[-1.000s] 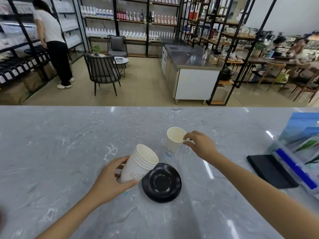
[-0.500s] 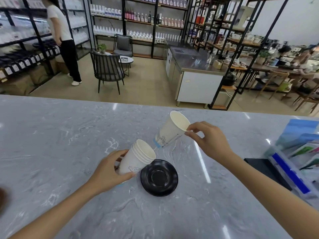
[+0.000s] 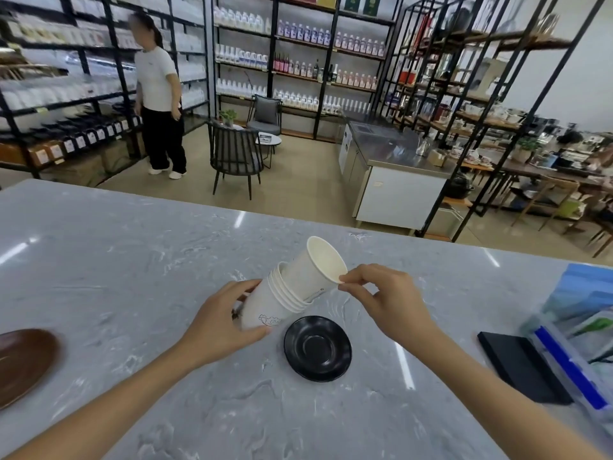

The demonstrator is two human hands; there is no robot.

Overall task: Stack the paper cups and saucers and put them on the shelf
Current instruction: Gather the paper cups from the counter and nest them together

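Left grip: my left hand [image 3: 222, 330] is wrapped around the lower part of the nested stack of white paper cups [image 3: 275, 307], thumb at the near side by the printed cloud mark, fingers round the far side; the stack is tilted, mouth toward 1 o'clock.
Right grip: my right hand [image 3: 391, 300] pinches the near rim of the single white paper cup [image 3: 315, 270] between thumb and forefinger; the other fingers are curled loose.
Single cup: its base sits inside the mouth of the stack, most of its wall still outside; it leans the same way as the stack.
Saucer: the round black saucer [image 3: 317, 348] lies flat on the grey marble-patterned desk [image 3: 132, 267], at 5 o'clock from the stack and just below it, apart from both hands.
Desk edges: the far edge runs across at 12 o'clock, well beyond the cups.
Open room: bare desk spreads wide at 9 to 11 o'clock from the stack.
Left side: a brown wooden oval plate [image 3: 23, 363] lies at 8 o'clock at the frame edge, well apart.
Right side: a flat black rectangular pad [image 3: 520, 363] and a clear plastic bin with a blue strip [image 3: 570, 356] close off 3 to 4 o'clock.
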